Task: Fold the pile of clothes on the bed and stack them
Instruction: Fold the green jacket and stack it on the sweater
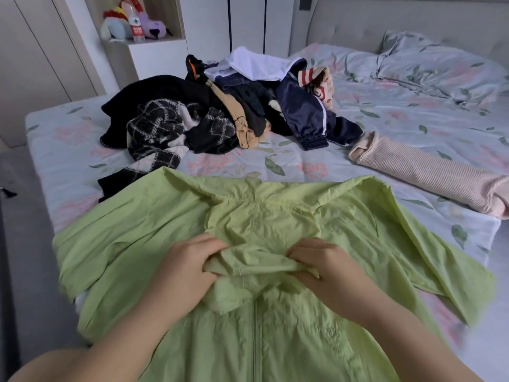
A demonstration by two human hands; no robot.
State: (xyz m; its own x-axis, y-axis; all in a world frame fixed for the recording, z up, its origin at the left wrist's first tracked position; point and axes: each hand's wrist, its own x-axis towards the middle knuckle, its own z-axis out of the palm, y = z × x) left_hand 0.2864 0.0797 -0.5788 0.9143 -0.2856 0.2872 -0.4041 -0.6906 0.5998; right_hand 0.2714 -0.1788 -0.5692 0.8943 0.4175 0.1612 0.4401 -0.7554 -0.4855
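Green jacket (275, 340) lies spread, zip upward, across the lower centre of the frame on the bed (385, 128). Left hand (190, 268) and right hand (327, 267) both have fingers curled, each pinching one end of a bunched fold at the jacket's neck. Pile of unfolded clothes (220, 111) sits at upper centre, its black checked edge reaching the jacket at frame left. Pink ribbed garment (427, 175) lies folded at the right edge. Plush toys (132, 20) occupy a shelf, upper left

Print on the bottle (137, 26) label is unreadable.
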